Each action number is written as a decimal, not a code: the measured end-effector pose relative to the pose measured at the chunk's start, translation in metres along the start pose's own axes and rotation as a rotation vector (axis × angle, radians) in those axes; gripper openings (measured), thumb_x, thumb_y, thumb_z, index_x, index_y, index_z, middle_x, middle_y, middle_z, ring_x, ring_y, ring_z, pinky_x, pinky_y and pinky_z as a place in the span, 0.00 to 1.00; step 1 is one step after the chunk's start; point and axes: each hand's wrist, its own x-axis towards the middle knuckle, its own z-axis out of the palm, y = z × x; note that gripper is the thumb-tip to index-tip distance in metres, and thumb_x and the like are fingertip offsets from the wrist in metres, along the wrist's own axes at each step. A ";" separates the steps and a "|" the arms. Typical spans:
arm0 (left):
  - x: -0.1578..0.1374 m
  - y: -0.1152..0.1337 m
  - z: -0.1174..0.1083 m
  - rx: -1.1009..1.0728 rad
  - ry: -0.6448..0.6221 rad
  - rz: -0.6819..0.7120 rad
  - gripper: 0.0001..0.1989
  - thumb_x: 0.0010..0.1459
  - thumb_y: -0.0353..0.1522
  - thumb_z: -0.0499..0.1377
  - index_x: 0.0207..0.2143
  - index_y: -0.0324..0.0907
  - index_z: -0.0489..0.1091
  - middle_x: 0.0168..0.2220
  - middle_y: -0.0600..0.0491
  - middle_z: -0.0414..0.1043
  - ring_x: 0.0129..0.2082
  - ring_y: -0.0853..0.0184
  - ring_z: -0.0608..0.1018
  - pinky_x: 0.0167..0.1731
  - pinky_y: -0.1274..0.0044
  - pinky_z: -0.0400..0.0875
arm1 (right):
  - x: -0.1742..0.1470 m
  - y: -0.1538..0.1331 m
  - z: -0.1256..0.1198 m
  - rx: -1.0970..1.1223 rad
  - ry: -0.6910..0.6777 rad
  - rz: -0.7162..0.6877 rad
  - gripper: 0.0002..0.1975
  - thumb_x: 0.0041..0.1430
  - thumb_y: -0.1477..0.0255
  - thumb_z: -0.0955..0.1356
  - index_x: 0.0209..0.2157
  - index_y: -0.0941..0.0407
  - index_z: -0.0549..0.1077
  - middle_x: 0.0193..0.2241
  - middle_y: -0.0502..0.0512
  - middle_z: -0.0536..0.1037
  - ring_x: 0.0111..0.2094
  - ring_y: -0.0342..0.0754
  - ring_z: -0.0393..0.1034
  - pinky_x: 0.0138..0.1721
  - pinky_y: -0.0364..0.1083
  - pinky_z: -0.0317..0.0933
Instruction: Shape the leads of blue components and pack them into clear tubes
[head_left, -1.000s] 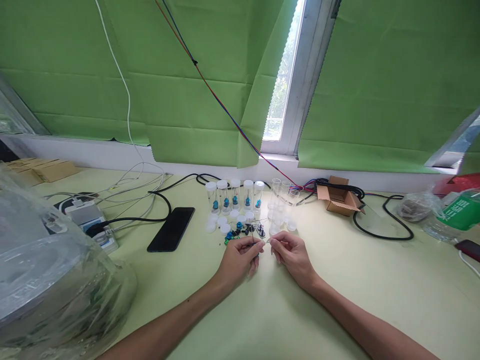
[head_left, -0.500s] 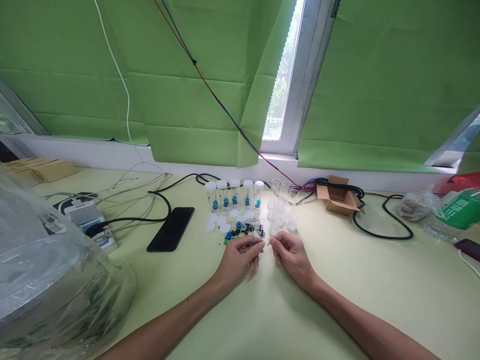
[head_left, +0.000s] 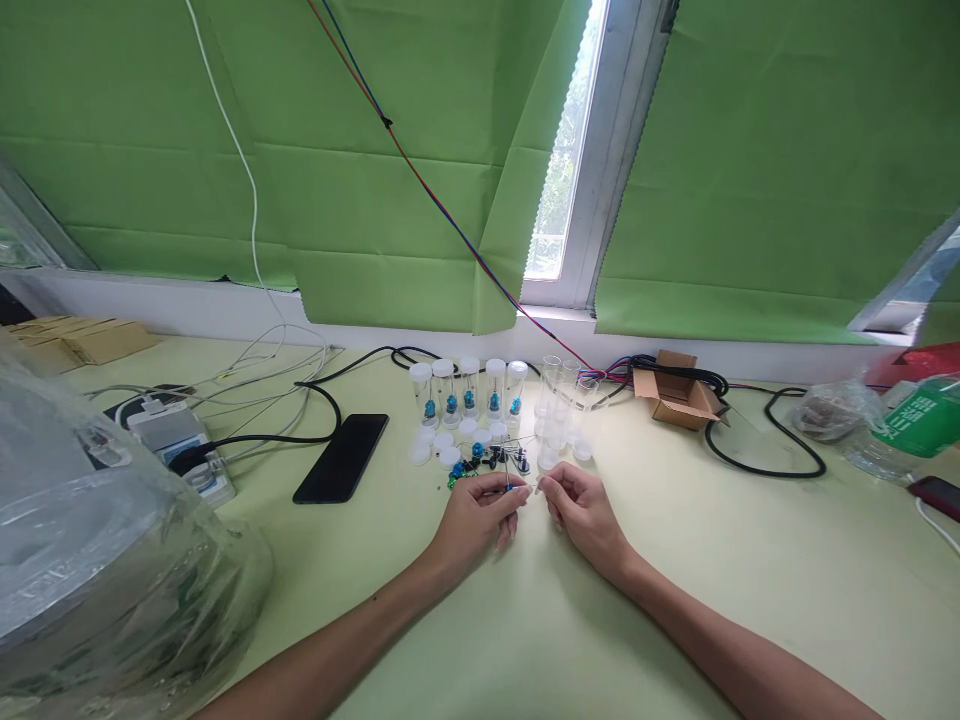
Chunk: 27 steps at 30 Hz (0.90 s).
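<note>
My left hand (head_left: 474,513) is closed, thumb and fingertips pinching a small blue part with a thin dark stem (head_left: 508,472) that sticks upward. Close beside it, my right hand (head_left: 583,510) is closed in a pinch on something tiny and pale, too small to name. Just beyond the fingers lies a cluster of loose small black, blue and green parts (head_left: 495,456). Behind them stand several clear tubes with white caps (head_left: 470,385), each with a blue piece inside. To their right are several open clear tubes (head_left: 551,385). Loose white caps (head_left: 420,456) lie in front of the capped tubes.
A black phone (head_left: 341,458) and a power strip (head_left: 184,450) lie to the left, near a large plastic-wrapped bundle (head_left: 97,560). An open cardboard box (head_left: 679,400) with black cable stands at the back right. A bottle with a green label (head_left: 911,425) is farther right.
Both hands keep nearly the same place and the same pinches. Only a very slight shift of the fingertips and of the view shows.
</note>
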 end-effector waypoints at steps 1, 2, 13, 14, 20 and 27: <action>0.000 -0.001 0.000 0.006 -0.003 0.000 0.13 0.52 0.39 0.64 0.29 0.36 0.74 0.14 0.58 0.64 0.12 0.76 0.63 0.14 0.82 0.56 | 0.000 0.000 0.000 -0.007 0.001 0.001 0.17 0.63 0.61 0.65 0.25 0.56 0.66 0.14 0.43 0.62 0.16 0.39 0.53 0.19 0.41 0.49; 0.000 -0.002 -0.001 0.010 -0.005 0.002 0.13 0.53 0.39 0.64 0.30 0.36 0.74 0.14 0.58 0.64 0.12 0.75 0.63 0.14 0.82 0.56 | 0.000 0.000 0.000 -0.014 0.001 0.001 0.17 0.63 0.61 0.65 0.25 0.56 0.65 0.14 0.43 0.61 0.16 0.40 0.52 0.19 0.41 0.48; 0.003 -0.007 -0.003 0.029 -0.001 0.029 0.13 0.53 0.40 0.64 0.31 0.38 0.75 0.14 0.58 0.64 0.12 0.75 0.63 0.14 0.81 0.57 | 0.000 -0.003 -0.001 -0.047 -0.004 0.009 0.18 0.63 0.60 0.65 0.24 0.56 0.64 0.14 0.43 0.61 0.17 0.40 0.51 0.19 0.42 0.47; 0.003 -0.007 -0.002 0.030 0.004 0.029 0.13 0.53 0.40 0.64 0.31 0.38 0.75 0.14 0.58 0.65 0.12 0.75 0.63 0.14 0.81 0.57 | -0.001 -0.003 -0.001 -0.046 -0.005 0.010 0.18 0.63 0.60 0.65 0.24 0.56 0.64 0.14 0.43 0.60 0.17 0.40 0.51 0.19 0.42 0.47; 0.001 -0.004 -0.001 0.033 0.026 0.023 0.13 0.52 0.40 0.64 0.31 0.38 0.76 0.14 0.58 0.65 0.12 0.75 0.63 0.14 0.81 0.56 | -0.001 -0.002 -0.001 -0.041 0.000 0.007 0.18 0.63 0.60 0.65 0.24 0.55 0.64 0.14 0.43 0.60 0.16 0.39 0.50 0.18 0.41 0.46; 0.000 -0.002 0.001 0.031 0.053 0.031 0.15 0.51 0.42 0.64 0.32 0.38 0.75 0.13 0.58 0.65 0.11 0.75 0.61 0.13 0.80 0.55 | -0.001 -0.003 0.002 0.004 0.009 -0.004 0.18 0.62 0.59 0.65 0.24 0.55 0.65 0.15 0.43 0.61 0.16 0.40 0.53 0.19 0.41 0.49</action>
